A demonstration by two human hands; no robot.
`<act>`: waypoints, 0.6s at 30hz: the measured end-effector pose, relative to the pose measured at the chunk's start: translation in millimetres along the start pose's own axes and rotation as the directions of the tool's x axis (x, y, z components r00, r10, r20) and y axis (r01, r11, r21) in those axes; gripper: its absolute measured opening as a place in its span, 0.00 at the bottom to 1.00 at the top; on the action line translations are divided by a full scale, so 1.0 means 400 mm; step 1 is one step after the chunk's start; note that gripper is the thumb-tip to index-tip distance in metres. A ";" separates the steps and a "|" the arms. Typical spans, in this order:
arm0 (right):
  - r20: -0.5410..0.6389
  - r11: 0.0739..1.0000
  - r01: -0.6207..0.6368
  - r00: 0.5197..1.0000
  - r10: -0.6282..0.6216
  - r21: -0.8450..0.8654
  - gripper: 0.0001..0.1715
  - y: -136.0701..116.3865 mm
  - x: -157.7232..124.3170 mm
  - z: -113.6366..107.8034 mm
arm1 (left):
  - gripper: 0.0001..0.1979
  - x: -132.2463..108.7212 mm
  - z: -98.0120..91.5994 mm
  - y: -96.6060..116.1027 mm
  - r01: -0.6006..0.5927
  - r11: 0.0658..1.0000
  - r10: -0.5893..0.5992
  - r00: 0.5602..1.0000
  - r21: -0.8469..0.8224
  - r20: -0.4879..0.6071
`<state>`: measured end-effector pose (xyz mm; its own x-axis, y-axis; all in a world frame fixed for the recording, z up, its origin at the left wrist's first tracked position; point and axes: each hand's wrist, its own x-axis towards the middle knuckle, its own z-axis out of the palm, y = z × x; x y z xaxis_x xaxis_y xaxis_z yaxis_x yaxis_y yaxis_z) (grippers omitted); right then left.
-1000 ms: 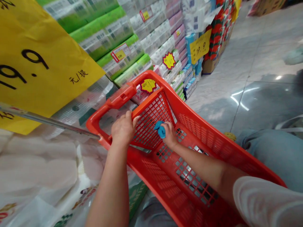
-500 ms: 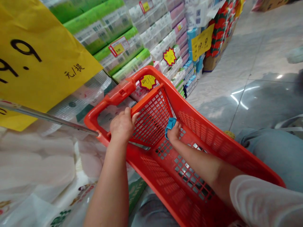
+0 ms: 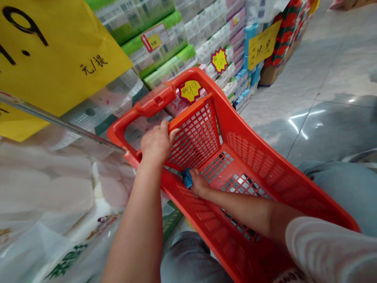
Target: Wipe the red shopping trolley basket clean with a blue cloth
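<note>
A red plastic shopping cart (image 3: 259,157) with grid walls and a slotted floor lies in front of me. My left hand (image 3: 156,143) is closed over the top edge of its upright grid panel, just below the handle (image 3: 156,100). Inside the basket, my right hand (image 3: 200,184) grips a bunched blue cloth (image 3: 187,179). The cloth is against the left side wall, near the foot of the grid panel. Part of the cloth is hidden by my fingers.
Stacked tissue packs (image 3: 159,43) stand behind the cart handle. A large yellow price sign (image 3: 64,63) on a metal rod (image 3: 61,122) hangs at upper left. Wrapped paper rolls (image 3: 44,177) fill the left side. Grey tiled floor (image 3: 332,86) stretches to the right.
My right hand has moved the blue cloth from the right end of the grid panel's foot leftward to the left side wall. My left hand keeps its hold on the panel.
</note>
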<state>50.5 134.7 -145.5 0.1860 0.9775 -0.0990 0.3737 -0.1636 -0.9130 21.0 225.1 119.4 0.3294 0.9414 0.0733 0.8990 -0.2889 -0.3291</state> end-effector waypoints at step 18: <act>0.472 0.932 0.308 0.861 -0.189 -0.189 0.21 -0.099 -0.014 -0.108 | 0.31 -0.001 0.009 -0.001 -0.017 1.000 0.017 1.000 -0.021 -0.022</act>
<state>74.1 130.1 -91.7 -0.3390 0.9355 -0.0998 0.5776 0.1232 -0.8070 19.5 225.3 116.1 0.3504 0.9324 0.0881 0.8992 -0.3087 -0.3100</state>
